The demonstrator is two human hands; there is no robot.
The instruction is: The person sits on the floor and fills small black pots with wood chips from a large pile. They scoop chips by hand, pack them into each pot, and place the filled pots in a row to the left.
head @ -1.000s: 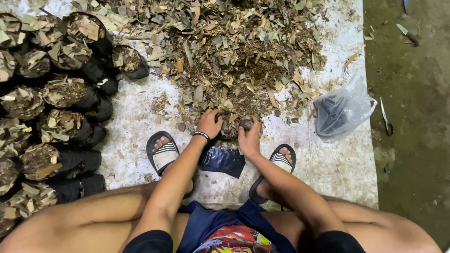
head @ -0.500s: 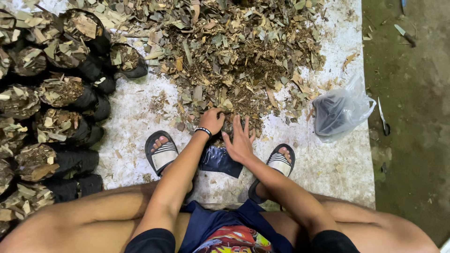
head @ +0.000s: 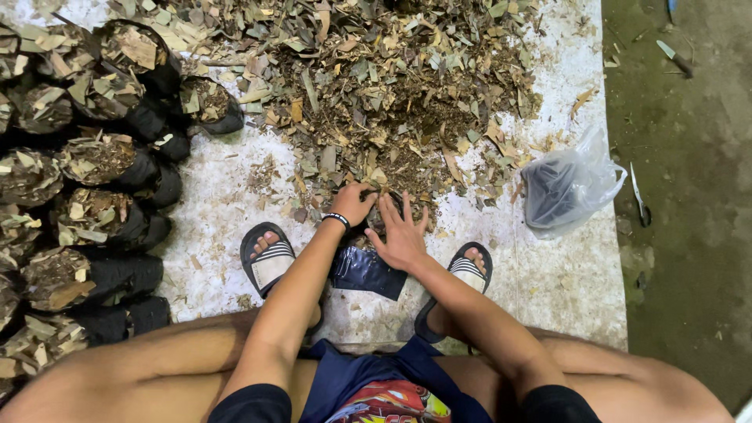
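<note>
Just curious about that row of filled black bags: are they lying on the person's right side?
No, the filled black bags lie along the person's left, while a clear plastic bag sits on the right.

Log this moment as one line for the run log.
left hand: grips bag mouth | right hand: open, flat on leaf mix | black bag: lying between feet | filled bags: stacked left

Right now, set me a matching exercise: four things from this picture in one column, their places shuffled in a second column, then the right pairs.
1. small black bag
2. clear plastic bag
3. filled black bags
4. heap of dry leaves

A. stacked along the left edge
B. lying between the two sandalled feet
C. spread across the top, ahead of both hands
D. on the sheet's right side

Pairs: 1-B, 2-D, 3-A, 4-C
</note>
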